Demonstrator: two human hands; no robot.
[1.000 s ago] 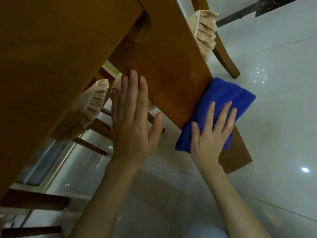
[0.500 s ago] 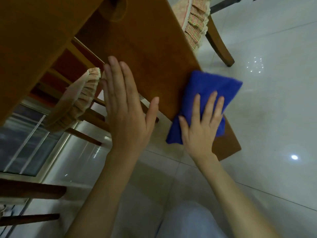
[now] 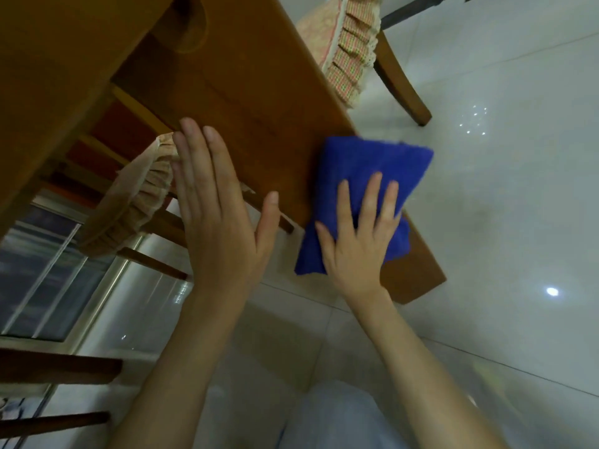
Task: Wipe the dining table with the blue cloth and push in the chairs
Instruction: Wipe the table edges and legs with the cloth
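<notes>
Head view: wiping step, I judge.
Cloth (image 3: 372,170): on the tabletop's (image 3: 252,92) near edge, overhanging it.
Right fingers (image 3: 369,199): straight, spread, pressing the cloth.
Left fingers (image 3: 197,157): straight, flat against the tabletop.
Next: sweep along the tabletop's edge, then the chairs (image 3: 400,82).

I see a glossy, pale tiled floor (image 3: 518,196) with thin dark grout lines. A bright round spot of reflected light (image 3: 552,291) lies on it at right, small sparkles (image 3: 474,119) higher up. Low at left stands a pale metal-framed window (image 3: 42,277), its glass dim and bluish.
</notes>
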